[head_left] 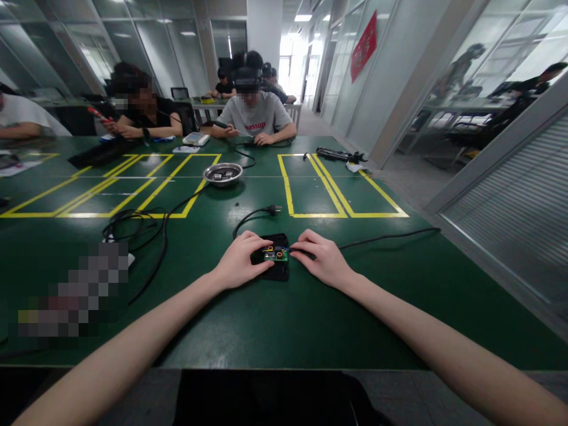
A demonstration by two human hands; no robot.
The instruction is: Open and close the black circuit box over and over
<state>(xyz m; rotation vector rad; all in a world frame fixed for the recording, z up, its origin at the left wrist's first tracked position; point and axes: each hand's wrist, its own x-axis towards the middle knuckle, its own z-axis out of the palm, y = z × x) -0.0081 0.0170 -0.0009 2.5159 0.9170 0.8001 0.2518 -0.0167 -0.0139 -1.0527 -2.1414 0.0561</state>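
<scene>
A small green circuit board (283, 257) with copper coils lies over an open black plastic case (279, 273) on the green table. My left hand (243, 258) has thumb and fingers closed on the board's left part. From the right, my right hand (323, 258) pinches a black cable (377, 238) close to the board's right edge; the cable trails off to the right. Another black cord with a plug (274, 209) curves out behind the case. The fingertips partly cover the board's ends, so its connections there are hard to make out.
A metal bowl (222, 174) with metal parts stands farther back. Coiled black cable (133, 225) and a blurred-out object (75, 290) lie to the left. Yellow tape (346, 215) marks the table. A black tool-like item (339, 155) lies back right. Several people sit opposite.
</scene>
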